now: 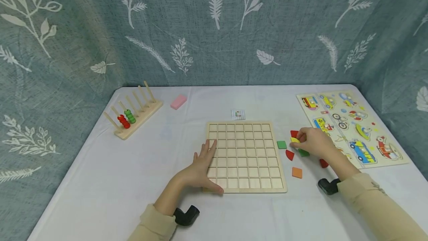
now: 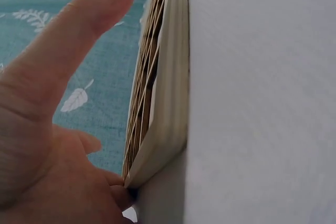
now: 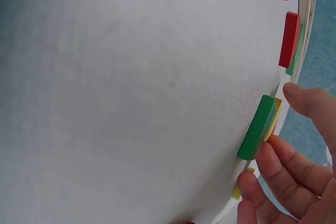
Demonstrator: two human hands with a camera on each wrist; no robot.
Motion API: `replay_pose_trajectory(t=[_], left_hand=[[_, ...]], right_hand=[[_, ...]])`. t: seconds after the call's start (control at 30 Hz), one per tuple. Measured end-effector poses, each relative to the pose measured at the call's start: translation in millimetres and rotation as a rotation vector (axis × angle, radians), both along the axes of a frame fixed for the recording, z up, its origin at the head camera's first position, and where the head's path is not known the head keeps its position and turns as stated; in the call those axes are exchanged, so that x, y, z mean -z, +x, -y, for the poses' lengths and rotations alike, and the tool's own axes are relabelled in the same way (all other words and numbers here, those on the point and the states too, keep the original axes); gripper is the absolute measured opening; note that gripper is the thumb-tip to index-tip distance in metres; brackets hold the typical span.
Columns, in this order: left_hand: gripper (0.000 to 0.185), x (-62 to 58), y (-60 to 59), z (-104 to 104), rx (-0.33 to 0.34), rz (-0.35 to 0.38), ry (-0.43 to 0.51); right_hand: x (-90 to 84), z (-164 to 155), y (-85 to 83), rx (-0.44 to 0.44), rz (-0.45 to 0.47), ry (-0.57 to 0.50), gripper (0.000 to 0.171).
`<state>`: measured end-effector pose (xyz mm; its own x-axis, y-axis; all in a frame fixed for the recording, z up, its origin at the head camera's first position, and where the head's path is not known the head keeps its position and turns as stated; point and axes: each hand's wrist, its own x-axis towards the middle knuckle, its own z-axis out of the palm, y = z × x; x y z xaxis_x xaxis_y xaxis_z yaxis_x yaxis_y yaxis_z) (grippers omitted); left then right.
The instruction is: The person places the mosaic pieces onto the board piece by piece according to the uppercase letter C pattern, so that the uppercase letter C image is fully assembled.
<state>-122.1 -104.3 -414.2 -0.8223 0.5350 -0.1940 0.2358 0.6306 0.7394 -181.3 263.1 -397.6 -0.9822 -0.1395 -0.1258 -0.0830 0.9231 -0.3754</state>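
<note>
From the head view, the left hand (image 1: 203, 167) lies flat, fingers straight, on the near left edge of the wooden grid board (image 1: 245, 157), probably to keep it from sliding. The right hand (image 1: 314, 143) curls its fingertips on a yellow piece (image 1: 295, 140) among loose coloured tiles just right of the board.

The left wrist view shows the board's edge (image 2: 168, 93) against the palm.

The right wrist view shows fingers (image 3: 286, 169) touching a green piece (image 3: 256, 127), with yellow behind it.

A play corner: leaf-print curtain (image 1: 214, 29) behind a toy-strewn white table (image 1: 100, 181).
</note>
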Motion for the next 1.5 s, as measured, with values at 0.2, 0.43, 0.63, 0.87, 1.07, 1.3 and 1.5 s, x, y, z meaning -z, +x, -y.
replay_pose_trajectory(t=[0.2, 0.43, 0.63, 0.87, 1.07, 1.3, 1.5], left_hand=[[0.14, -1.1, -0.4, -1.4, 0.0, 0.004, -0.027], [0.14, -1.7, -0.9, -3.5, -0.015, -0.002, -0.072], [0.14, -2.3, -1.8, -4.3, -0.022, 0.004, -0.078], [0.139, -4.0, -2.3, -4.4, -0.02, 0.009, -0.094], [0.139, -4.7, -2.1, -5.8, -0.027, 0.01, -0.102], [0.14, -3.1, -2.0, -4.4, -0.036, 0.005, -0.085], [0.14, -1.2, -2.2, -3.9, -0.045, 0.003, -0.08]], right_hand=[[-1.7, 0.5, -1.5, 0.022, 0.033, -0.007, 0.035], [-0.9, -0.1, -2.6, 0.027, 0.048, -0.012, 0.034], [-0.5, 0.0, -2.4, 0.034, 0.047, -0.015, 0.033], [0.2, -0.5, -1.0, 0.042, 0.047, -0.037, 0.029], [0.8, -3.4, 0.5, 0.049, 0.038, -0.061, 0.029], [-2.5, -2.7, 1.1, 0.065, 0.037, -0.081, 0.029], [-2.1, -0.2, 1.8, 0.058, 0.014, -0.143, 0.028]])
